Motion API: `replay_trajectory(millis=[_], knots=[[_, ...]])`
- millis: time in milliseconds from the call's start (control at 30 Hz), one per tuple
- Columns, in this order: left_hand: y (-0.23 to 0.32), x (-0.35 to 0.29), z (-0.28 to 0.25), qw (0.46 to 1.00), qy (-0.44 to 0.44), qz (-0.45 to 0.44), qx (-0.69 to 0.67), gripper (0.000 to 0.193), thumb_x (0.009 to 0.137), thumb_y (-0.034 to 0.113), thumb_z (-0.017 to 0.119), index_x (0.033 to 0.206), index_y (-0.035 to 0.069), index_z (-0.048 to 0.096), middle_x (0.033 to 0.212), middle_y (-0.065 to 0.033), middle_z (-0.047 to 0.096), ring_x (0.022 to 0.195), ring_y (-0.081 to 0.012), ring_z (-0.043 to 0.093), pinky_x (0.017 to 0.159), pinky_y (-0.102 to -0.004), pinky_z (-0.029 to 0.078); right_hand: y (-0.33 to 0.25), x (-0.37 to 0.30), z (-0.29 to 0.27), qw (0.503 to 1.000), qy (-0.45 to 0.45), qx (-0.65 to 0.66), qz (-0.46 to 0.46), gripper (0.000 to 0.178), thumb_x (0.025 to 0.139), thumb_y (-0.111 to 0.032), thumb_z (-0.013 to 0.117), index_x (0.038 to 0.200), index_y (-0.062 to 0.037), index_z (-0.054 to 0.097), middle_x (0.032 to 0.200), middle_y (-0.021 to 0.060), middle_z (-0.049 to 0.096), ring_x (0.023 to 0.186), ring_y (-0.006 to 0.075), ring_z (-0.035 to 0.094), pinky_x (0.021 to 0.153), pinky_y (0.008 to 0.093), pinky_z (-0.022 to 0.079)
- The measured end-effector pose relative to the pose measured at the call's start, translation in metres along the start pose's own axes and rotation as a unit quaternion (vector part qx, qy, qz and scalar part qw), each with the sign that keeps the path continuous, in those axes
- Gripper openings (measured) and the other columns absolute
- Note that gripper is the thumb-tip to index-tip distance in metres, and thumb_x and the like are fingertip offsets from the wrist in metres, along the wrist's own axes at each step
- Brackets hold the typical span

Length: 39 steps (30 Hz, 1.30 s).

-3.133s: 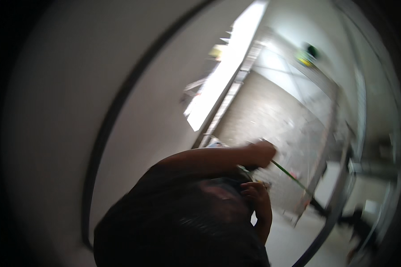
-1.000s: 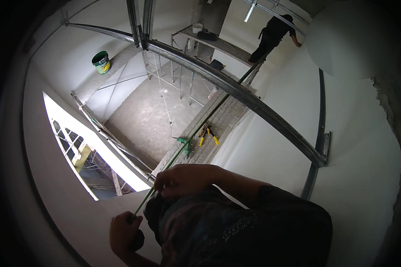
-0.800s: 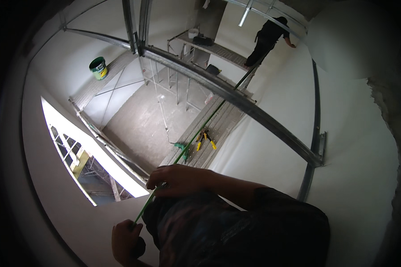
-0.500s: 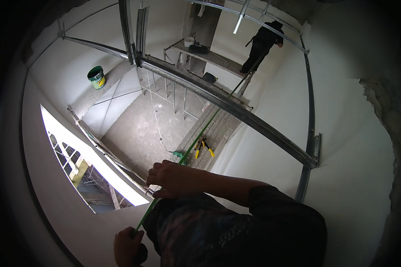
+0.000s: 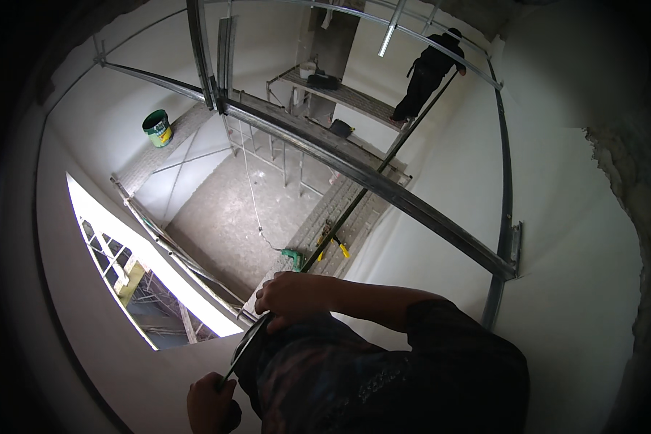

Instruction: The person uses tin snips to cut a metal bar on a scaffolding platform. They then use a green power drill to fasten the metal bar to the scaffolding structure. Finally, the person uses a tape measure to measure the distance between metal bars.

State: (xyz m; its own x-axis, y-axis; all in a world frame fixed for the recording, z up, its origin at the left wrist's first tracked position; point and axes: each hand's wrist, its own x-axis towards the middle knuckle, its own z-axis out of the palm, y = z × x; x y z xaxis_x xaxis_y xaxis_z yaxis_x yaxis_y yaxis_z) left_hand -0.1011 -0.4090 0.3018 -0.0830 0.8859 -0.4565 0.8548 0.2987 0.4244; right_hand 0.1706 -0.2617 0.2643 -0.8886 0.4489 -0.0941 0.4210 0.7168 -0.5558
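Observation:
A long flat band, apparently a tape measure's blade [image 5: 346,215], stretches from my hands toward a co-worker [image 5: 430,65] at the far right. My left hand [image 5: 211,401] is closed on its near end at the lower left; whether a case sits inside the fist is hidden. Farther along the band, my right hand [image 5: 293,298] has its fingers curled around it, palm down. Between my hands the blade bows and twists. Beyond the right hand it runs dark and nearly straight, passing by the metal profile [image 5: 362,172] and over yellow-handled snips [image 5: 334,246]. A green power tool [image 5: 294,257] lies beside them.
Metal ceiling framing crosses in front of me, with upright profiles [image 5: 204,54] at left. Scaffold planks [image 5: 347,98] carry the co-worker and a white bucket [image 5: 307,70]. A green bucket [image 5: 157,129] stands on a left plank. A window opening [image 5: 152,282] is at lower left.
The blade has turned from its green face to a dark one and now bows between my hands. My right hand has shifted slightly right and down. The co-worker's far-end hand shows more clearly.

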Motion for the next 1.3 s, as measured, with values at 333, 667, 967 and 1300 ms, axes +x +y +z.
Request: replay_trajectory(millis=[333, 667, 967, 1300], knots=[[0.0, 0.002, 0.006, 1.0, -0.012, 0.027, 0.005, 0.032, 0.076, 0.026, 0.073, 0.085, -0.004, 0.072, 0.075, -0.0229, 0.069, 0.072, -0.0381, 0.07, 0.07, -0.0452, 0.053, 0.004, -0.006, 0.004, 1.0, -0.015, 0.023, 0.004, 0.038, 0.082, -0.035, 0.069, 0.094, 0.0012, 0.069, 0.096, 0.0185, 0.067, 0.097, 0.0368, 0.065, 0.09, 0.0463, 0.05], [-0.002, -0.007, 0.002, 1.0, -0.012, 0.005, -0.009, 0.03, 0.076, 0.025, 0.074, 0.085, -0.004, 0.072, 0.074, -0.0215, 0.069, 0.07, -0.0365, 0.07, 0.069, -0.0427, 0.053, 0.004, -0.008, -0.005, 0.999, 0.044, 0.027, -0.007, 0.029, 0.086, -0.029, 0.062, 0.088, -0.0017, 0.07, 0.089, 0.0172, 0.066, 0.093, 0.0344, 0.066, 0.085, 0.0448, 0.052], [-0.019, -0.018, -0.002, 0.999, -0.017, 0.024, -0.021, 0.036, 0.089, 0.028, 0.066, 0.086, -0.008, 0.064, 0.075, -0.0237, 0.064, 0.066, -0.0359, 0.061, 0.065, -0.0445, 0.047, 0.036, -0.008, -0.007, 0.993, 0.092, -0.066, 0.012, 0.023, 0.087, -0.027, 0.061, 0.081, -0.0063, 0.069, 0.084, 0.0108, 0.065, 0.085, 0.0311, 0.068, 0.077, 0.0427, 0.055], [-0.036, -0.039, -0.011, 0.998, -0.009, -0.007, -0.063, 0.034, 0.09, 0.03, 0.067, 0.09, -0.004, 0.067, 0.078, -0.0266, 0.064, 0.068, -0.0399, 0.059, 0.067, -0.0478, 0.046, 0.009, 0.004, 0.002, 0.997, 0.06, -0.037, -0.021, 0.024, 0.088, -0.028, 0.061, 0.082, -0.0058, 0.067, 0.082, 0.0128, 0.065, 0.082, 0.0332, 0.068, 0.078, 0.0444, 0.054]])
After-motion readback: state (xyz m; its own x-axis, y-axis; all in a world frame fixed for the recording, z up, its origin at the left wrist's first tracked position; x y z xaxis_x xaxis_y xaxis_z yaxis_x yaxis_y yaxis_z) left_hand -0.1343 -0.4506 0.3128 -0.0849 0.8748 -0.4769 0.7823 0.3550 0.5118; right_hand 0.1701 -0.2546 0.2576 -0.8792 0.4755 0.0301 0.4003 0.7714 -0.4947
